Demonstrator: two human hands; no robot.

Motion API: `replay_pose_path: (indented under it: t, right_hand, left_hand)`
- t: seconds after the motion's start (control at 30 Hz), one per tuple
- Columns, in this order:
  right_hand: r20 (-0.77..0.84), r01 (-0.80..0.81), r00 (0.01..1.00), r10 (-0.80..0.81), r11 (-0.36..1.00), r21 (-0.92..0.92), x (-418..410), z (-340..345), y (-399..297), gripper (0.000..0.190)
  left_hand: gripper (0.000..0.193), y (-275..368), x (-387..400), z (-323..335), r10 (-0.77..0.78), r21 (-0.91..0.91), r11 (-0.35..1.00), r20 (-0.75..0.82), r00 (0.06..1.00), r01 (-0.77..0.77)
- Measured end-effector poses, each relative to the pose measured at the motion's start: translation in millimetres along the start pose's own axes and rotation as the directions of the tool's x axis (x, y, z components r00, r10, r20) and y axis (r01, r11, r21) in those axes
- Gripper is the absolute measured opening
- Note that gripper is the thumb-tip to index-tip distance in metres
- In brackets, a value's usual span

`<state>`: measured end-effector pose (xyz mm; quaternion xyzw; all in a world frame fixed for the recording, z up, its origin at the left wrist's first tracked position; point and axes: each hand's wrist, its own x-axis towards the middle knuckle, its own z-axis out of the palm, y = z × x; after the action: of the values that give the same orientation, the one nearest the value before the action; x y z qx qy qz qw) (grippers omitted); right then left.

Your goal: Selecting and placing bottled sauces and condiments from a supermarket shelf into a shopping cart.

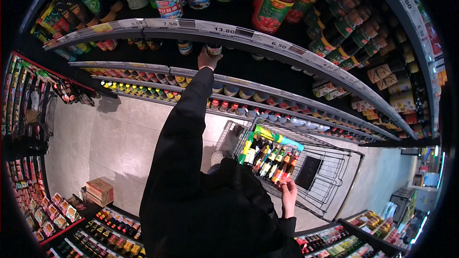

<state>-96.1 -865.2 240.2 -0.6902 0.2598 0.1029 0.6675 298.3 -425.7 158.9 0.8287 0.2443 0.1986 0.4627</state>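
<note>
My left hand [207, 59] reaches into the dark shelf bay below the upper price strip. Its fingers are around a jar or bottle [214, 50] with a printed label; the upper part is hidden behind the shelf edge. Left of it stands another labelled container [185, 47]. My right hand [288, 194] is low at the side of a wire shopping cart [349, 154], fingers bent, close to the red-labelled end of a bottle [278, 175]. Whether it grips anything is unclear. Several glass bottles [269, 161] lie in the cart beside a green and yellow package [265, 133].
Oyster sauce bottles [168, 0] and large red ketchup bottles [274, 7] stand on the upper shelf above a price strip [215, 28]. Lower shelves hold rows of jars [244, 93]. Behind are cardboard boxes [100, 190] on the tiled floor [107, 129] and more stocked shelves [111, 236].
</note>
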Motion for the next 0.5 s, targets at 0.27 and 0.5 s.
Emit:
replay_pose_path:
  t: [0.27,0.5]
  right_hand:
    - [0.039,0.004,0.999,-0.003,0.999,-0.042,5,-5,5,0.019]
    - [0.018,0.000,1.000,0.000,0.999,-0.039,0,-12,7,0.013]
  left_hand:
    - [0.081,-11,8,2,0.031,-0.027,0.999,0.088,0.996,-0.029]
    - [0.076,-20,12,11,0.084,-0.167,0.984,0.151,0.985,-0.059]
